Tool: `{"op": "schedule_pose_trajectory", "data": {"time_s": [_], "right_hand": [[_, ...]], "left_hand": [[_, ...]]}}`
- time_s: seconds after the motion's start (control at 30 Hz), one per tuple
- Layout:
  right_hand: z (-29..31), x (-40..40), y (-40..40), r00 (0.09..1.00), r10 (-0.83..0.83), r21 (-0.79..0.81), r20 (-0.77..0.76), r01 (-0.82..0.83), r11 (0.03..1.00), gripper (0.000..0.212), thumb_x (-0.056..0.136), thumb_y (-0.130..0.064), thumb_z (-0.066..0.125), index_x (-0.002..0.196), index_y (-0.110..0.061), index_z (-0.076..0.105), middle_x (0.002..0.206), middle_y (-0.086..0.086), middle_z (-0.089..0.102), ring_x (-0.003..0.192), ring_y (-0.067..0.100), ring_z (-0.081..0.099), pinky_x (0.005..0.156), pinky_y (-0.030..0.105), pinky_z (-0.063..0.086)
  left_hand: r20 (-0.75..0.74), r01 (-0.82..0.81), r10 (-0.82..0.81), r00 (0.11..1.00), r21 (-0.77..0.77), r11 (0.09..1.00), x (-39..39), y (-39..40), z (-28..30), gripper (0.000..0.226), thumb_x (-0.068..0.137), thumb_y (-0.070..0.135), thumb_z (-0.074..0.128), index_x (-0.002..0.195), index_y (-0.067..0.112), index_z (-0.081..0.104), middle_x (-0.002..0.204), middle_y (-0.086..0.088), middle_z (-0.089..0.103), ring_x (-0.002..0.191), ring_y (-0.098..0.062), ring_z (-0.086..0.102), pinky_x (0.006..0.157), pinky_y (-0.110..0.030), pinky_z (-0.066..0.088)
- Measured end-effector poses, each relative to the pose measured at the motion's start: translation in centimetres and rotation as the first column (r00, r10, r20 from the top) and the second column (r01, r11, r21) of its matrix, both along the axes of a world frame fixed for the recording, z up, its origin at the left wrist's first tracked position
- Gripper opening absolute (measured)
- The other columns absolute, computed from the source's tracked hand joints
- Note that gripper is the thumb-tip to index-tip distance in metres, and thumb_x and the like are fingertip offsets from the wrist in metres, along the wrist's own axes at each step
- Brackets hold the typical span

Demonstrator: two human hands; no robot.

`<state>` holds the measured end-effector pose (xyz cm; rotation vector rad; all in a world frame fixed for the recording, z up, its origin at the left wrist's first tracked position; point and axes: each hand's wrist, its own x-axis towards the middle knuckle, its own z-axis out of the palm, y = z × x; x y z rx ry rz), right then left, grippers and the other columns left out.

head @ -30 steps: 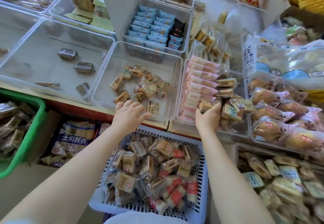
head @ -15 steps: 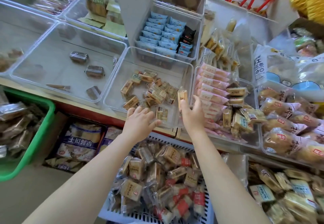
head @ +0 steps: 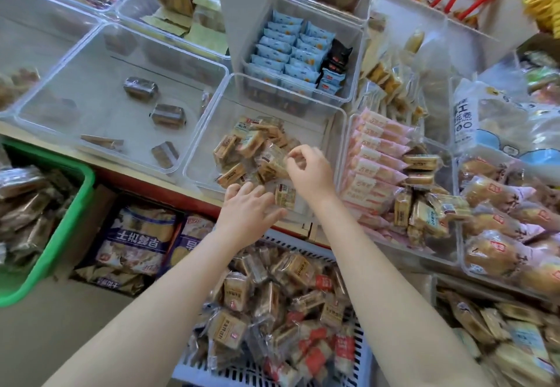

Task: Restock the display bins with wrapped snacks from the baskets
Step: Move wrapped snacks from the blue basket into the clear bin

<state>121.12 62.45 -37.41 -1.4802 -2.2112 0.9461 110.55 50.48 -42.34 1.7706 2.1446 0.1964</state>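
A clear display bin (head: 198, 156) in the middle of the shelf holds a small pile of tan wrapped snacks (head: 242, 147). My right hand (head: 312, 171) is inside it, at the pile's right side. Its fingers are curled and pinch the wrapper of one wrapped snack (head: 274, 159) on top of the pile. My left hand (head: 248, 207) lies on the bin's front rim with straight fingers, next to a single snack (head: 285, 198). Below both arms, a white slotted basket (head: 298, 242) is heaped with the same tan snacks and red-labelled ones (head: 272, 311).
To the left is a larger clear bin (head: 75, 62) with a few dark wrapped cakes, and below it a green basket (head: 65, 235). Pink packs (head: 375, 156) and mixed snacks fill the bin on the right, then bread buns (head: 497, 195). Blue packs (head: 285, 50) sit behind. Bagged goods (head: 142, 232) lie under the shelf.
My right hand took a tan snack from the right-hand bin and carried it left into the middle bin, down to the pile. My left hand stayed at the front rim.
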Motion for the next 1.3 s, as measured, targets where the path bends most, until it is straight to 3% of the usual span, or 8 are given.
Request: {"op": "schedule_pose_trajectory", "data": {"time_s": [0.17, 0.33, 0.47, 0.6, 0.93, 1.07, 1.2, 1.3], "right_hand": [[0.8, 12.1, -2.8, 0.958, -0.286, 0.137, 0.001, 0.283, 0.949, 0.014, 0.093, -0.008, 0.058, 0.102, -0.013, 0.067, 0.106, 0.004, 0.058, 0.09, 0.018, 0.059, 0.08, 0.03, 0.049], [0.9, 23.5, -1.3, 0.746, -0.649, 0.186, 0.148, 0.624, 0.759, 0.039, 0.09, -0.01, 0.062, 0.128, -0.011, 0.053, 0.131, 0.013, 0.046, 0.115, 0.029, 0.052, 0.091, 0.04, 0.05], [-0.1, 28.2, 1.0, 0.775, -0.478, 0.033, 0.413, 0.511, 0.859, 0.067, 0.088, -0.032, 0.072, 0.142, -0.009, 0.039, 0.139, 0.017, 0.047, 0.126, 0.034, 0.048, 0.103, 0.044, 0.044], [-1.2, 28.4, 1.9, 0.843, -0.438, -0.05, 0.312, 0.475, 0.878, 0.07, 0.088, -0.034, 0.074, 0.142, -0.01, 0.036, 0.137, 0.016, 0.052, 0.127, 0.034, 0.052, 0.104, 0.048, 0.045], [-0.3, 30.5, 2.0, 0.94, -0.333, -0.24, 0.068, 0.34, 0.909, 0.061, 0.08, -0.036, 0.082, 0.127, -0.025, 0.046, 0.117, 0.003, 0.065, 0.104, 0.023, 0.062, 0.087, 0.04, 0.054], [1.9, 30.6, -0.5, 0.962, -0.246, -0.122, -0.121, 0.232, 0.965, 0.055, 0.083, -0.031, 0.08, 0.127, -0.033, 0.048, 0.111, -0.001, 0.055, 0.098, 0.017, 0.058, 0.083, 0.035, 0.05], [3.2, 30.5, -1.1, 0.987, -0.045, -0.091, -0.155, 0.031, 0.995, 0.074, 0.087, -0.016, 0.071, 0.146, -0.041, 0.035, 0.126, 0.0, 0.049, 0.115, 0.017, 0.052, 0.095, 0.037, 0.049], [2.6, 30.3, 1.8, 0.994, -0.104, 0.037, -0.03, 0.106, 0.994, 0.083, 0.087, -0.008, 0.068, 0.155, -0.031, 0.027, 0.146, 0.006, 0.041, 0.131, 0.021, 0.042, 0.108, 0.039, 0.041]], "left_hand": [[0.052, -0.077, 0.084, 0.995, -0.13, 0.989, 1.4, 1.1, 1.6, 0.042, 0.096, 0.059, 0.037, 0.111, 0.028, 0.061, 0.111, 0.005, 0.057, 0.117, -0.02, 0.047, 0.107, -0.044, 0.026], [0.406, 0.019, -0.018, 0.914, 0.003, 1.0, 9.4, 3.8, 5.6, 0.038, 0.098, 0.037, 0.056, 0.132, 0.02, 0.057, 0.128, -0.001, 0.056, 0.122, -0.019, 0.05, 0.101, -0.036, 0.042], [0.671, -0.058, 0.095, 0.736, -0.077, 0.995, 15.6, 5.7, 8.9, 0.02, 0.098, 0.027, 0.056, 0.111, 0.02, 0.069, 0.103, 0.005, 0.069, 0.095, -0.013, 0.065, 0.084, -0.03, 0.052], [0.815, -0.169, 0.316, 0.486, -0.268, 0.949, 19.1, 7.0, 10.1, 0.02, 0.1, 0.017, 0.052, 0.102, 0.013, 0.072, 0.079, 0.005, 0.075, 0.075, -0.019, 0.07, 0.077, -0.034, 0.054], [0.743, -0.233, 0.487, 0.458, -0.429, 0.873, 23.0, 9.3, 9.5, 0.028, 0.099, 0.026, 0.055, 0.119, 0.009, 0.066, 0.107, -0.013, 0.074, 0.09, -0.025, 0.074, 0.076, -0.033, 0.061], [0.78, -0.24, 0.467, 0.417, -0.401, 0.884, 23.6, 9.6, 9.6, 0.075, 0.078, 0.058, 0.073, 0.139, 0.023, 0.049, 0.122, -0.007, 0.068, 0.101, -0.021, 0.072, 0.089, -0.045, 0.06], [0.849, -0.26, 0.406, 0.338, -0.33, 0.907, 22.9, 9.4, 9.4, 0.036, 0.091, 0.023, 0.073, 0.124, 0.02, 0.062, 0.114, -0.01, 0.071, 0.096, -0.026, 0.074, 0.085, -0.047, 0.06], [0.865, -0.351, 0.441, 0.24, -0.346, 0.87, 20.5, 8.6, 8.9, 0.026, 0.092, 0.011, 0.069, 0.117, 0.018, 0.065, 0.114, -0.014, 0.071, 0.094, -0.027, 0.074, 0.077, -0.042, 0.061]]}}
